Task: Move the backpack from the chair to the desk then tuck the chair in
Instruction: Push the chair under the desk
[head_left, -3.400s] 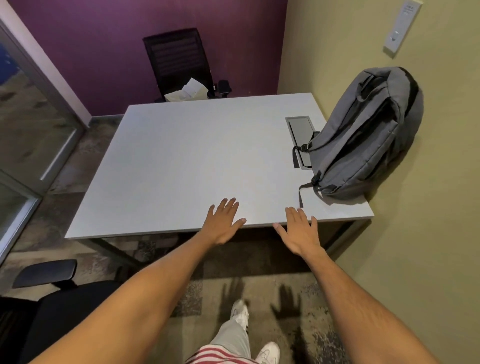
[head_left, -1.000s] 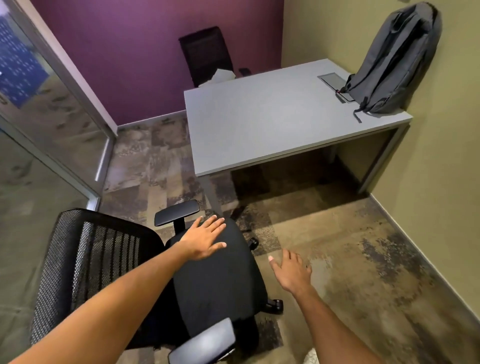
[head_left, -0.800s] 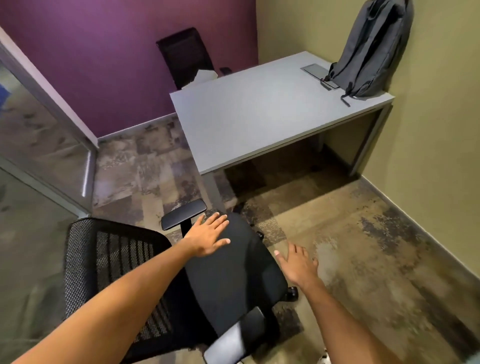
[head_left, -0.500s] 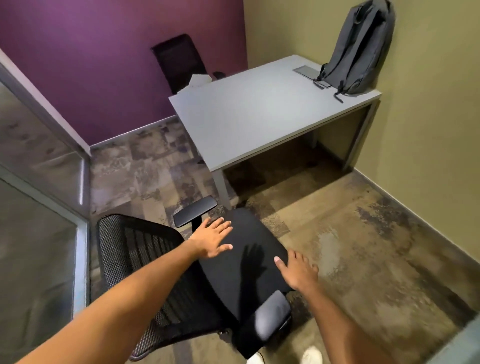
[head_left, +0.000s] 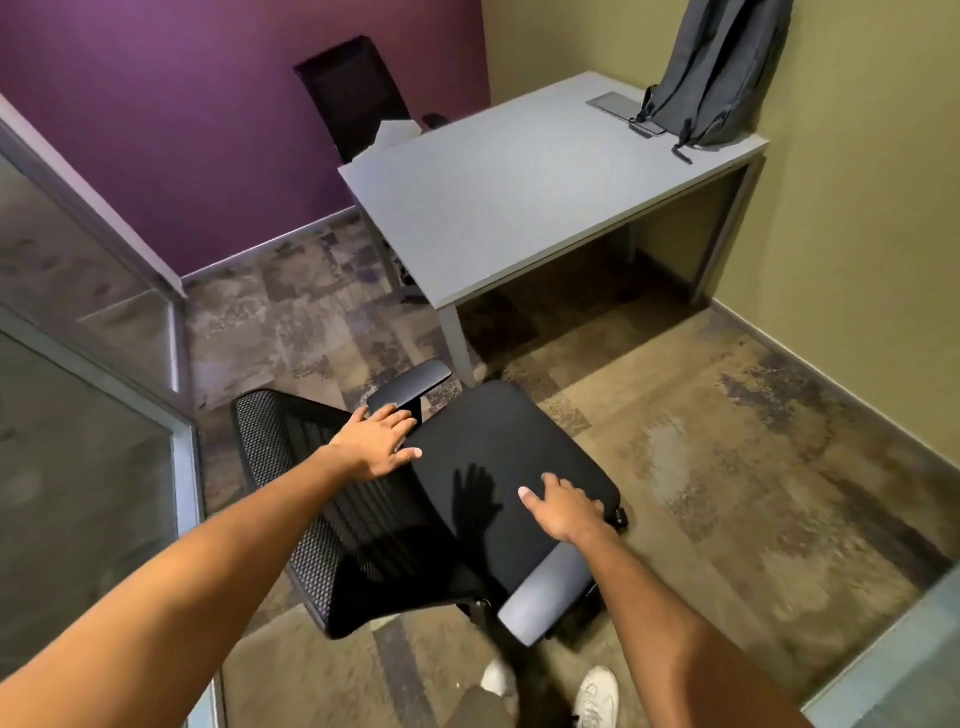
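The grey backpack (head_left: 719, 73) stands on the far right corner of the grey desk (head_left: 509, 192), leaning on the yellow wall. A black office chair (head_left: 498, 467) with a mesh back and grey armrests sits on the floor in front of me, away from the desk. My left hand (head_left: 376, 441) lies flat with spread fingers at the seat's left edge, touching the base of the left armrest (head_left: 410, 389). My right hand (head_left: 563, 506) rests palm down on the seat's right side, just ahead of the right armrest (head_left: 543, 592). Neither hand grips anything.
A second black chair (head_left: 358, 93) stands behind the desk against the purple wall. A glass partition (head_left: 88, 415) with a metal frame runs along the left. The desk's near leg (head_left: 460, 343) is just beyond the chair. My shoes (head_left: 597, 696) are below the chair.
I turned from the desk to the chair. Over the last second both hands dropped onto the seat, the left reaching the left armrest, and the chair swung so its seat points at the desk.
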